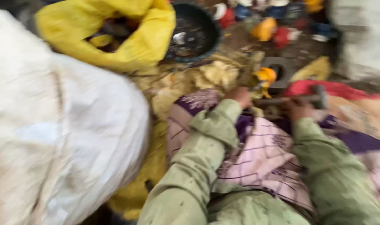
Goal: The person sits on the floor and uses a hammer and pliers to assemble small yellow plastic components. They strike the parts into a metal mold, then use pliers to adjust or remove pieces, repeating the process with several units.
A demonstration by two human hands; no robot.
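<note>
Right hand (297,109) is closed around the handle of a grey metal-headed hammer (319,97), head out to the right, just above the lap. Left hand (240,96) sits by a small yellow plastic piece (265,77) next to a dark grey square block with a round hole (280,71); can't tell whether it grips or only steadies. Judgement: seat the piece flat on the block, fingers clear of the strike line, short controlled blows. Frame is heavily motion-blurred: contact between left hand and piece unclear. Big white woven sack (52,137) fills the left; yellow sack (115,33) and dark round basin (194,31) behind.
</note>
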